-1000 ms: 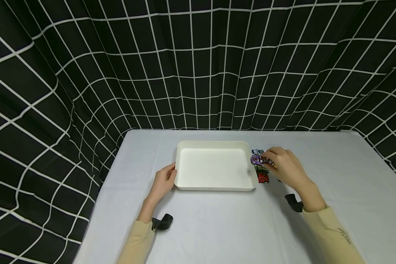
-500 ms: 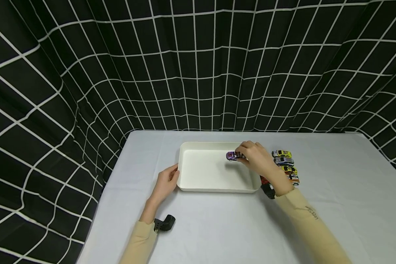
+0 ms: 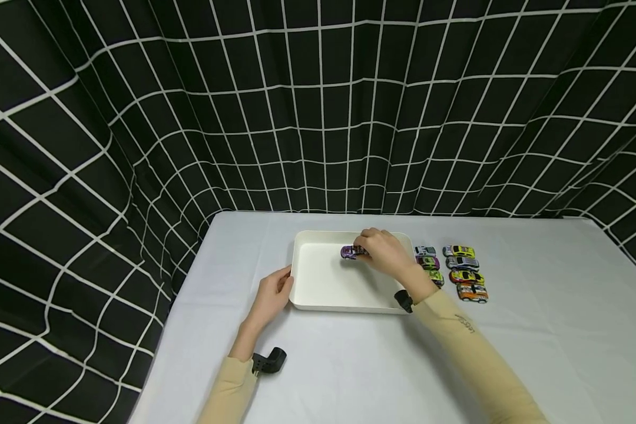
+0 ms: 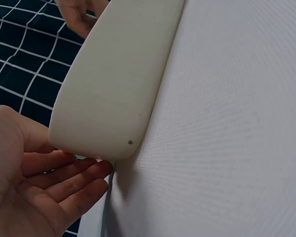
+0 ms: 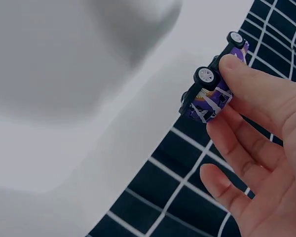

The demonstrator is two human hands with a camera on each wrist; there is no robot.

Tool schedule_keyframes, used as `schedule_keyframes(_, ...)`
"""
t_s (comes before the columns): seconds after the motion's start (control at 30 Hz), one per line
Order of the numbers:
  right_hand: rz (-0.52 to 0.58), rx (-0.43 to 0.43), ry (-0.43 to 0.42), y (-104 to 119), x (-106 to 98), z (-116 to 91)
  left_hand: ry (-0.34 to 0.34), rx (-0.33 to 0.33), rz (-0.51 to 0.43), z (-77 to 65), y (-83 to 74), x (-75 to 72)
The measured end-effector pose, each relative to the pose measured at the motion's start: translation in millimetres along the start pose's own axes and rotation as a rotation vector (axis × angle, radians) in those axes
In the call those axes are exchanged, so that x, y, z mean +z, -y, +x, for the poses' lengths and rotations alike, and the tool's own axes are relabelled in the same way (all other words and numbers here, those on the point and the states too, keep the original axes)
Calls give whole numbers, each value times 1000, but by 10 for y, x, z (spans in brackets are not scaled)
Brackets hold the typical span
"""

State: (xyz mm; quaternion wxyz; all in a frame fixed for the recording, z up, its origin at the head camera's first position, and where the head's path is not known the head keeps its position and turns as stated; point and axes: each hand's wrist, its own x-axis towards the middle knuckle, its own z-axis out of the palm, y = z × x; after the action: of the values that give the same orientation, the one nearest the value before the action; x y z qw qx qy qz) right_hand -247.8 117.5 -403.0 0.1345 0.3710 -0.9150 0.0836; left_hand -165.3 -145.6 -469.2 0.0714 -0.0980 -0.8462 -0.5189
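My right hand (image 3: 384, 253) pinches a purple toy car (image 3: 348, 252) between thumb and fingers, above the white tray (image 3: 318, 294). In the right wrist view the toy car (image 5: 209, 98) is tipped, showing its dark underside and pale wheels, and the tray's floor lies beyond it. At the tray's left side, my left hand (image 3: 272, 294) touches the outer wall with its fingers fairly straight. The left wrist view shows these fingers (image 4: 79, 180) against the tray's end (image 4: 108, 98), thumb tip hidden.
To the tray's right, several toy cars stand in two columns, among them a yellow car (image 3: 459, 251) and an orange-and-white car (image 3: 472, 292). My right sleeve (image 3: 466, 335) crosses in front of the nearer column. A dark gridded curtain (image 3: 350, 106) hangs behind the white-covered table (image 3: 339, 365).
My right hand has carried the purple car left from beside the tray's right edge to over its interior. The left hand stays at the tray's left wall. The head view has shifted slightly.
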Motion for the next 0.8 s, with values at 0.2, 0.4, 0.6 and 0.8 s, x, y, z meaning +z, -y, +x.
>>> schedule_keyframes(0.2, 20, -4, 10, 80, 116, 180, 11, -39, -21, 4, -1, 8)
schedule_keyframes(0.4, 36, -23, 47, 179, 198, 358, 10, -64, -17, 2, -10, 14)
schedule_keyframes(0.6, 24, -26, 86, 256, 279, 520, 18, -44, -11, -2, -17, 14)
schedule_keyframes(0.8, -15, -24, 116, 353, 359, 646, 5, -61, -7, -1, -44, 3)
